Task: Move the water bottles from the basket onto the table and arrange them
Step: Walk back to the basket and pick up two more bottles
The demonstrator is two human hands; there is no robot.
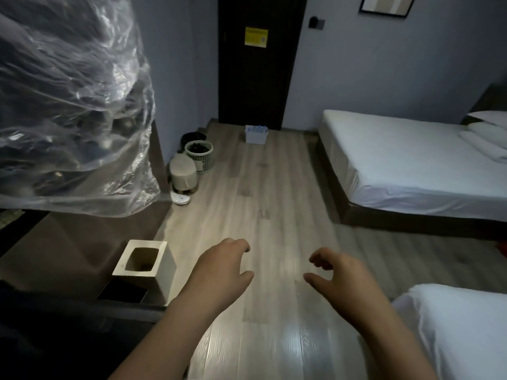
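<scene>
pale basket (pixel 256 137) on floor by door, blue-capped bottles (pixel 257 129) upright inside

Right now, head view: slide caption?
Left hand and right hand empty, outstretched; basket of water bottles on the floor by the dark door.

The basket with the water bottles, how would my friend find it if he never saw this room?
Look for the tall dark door with a yellow notice on it. On the floor at its foot stands the basket. It is pale and boxy, with bottles showing on top, unlike the round bins to its left.
</scene>
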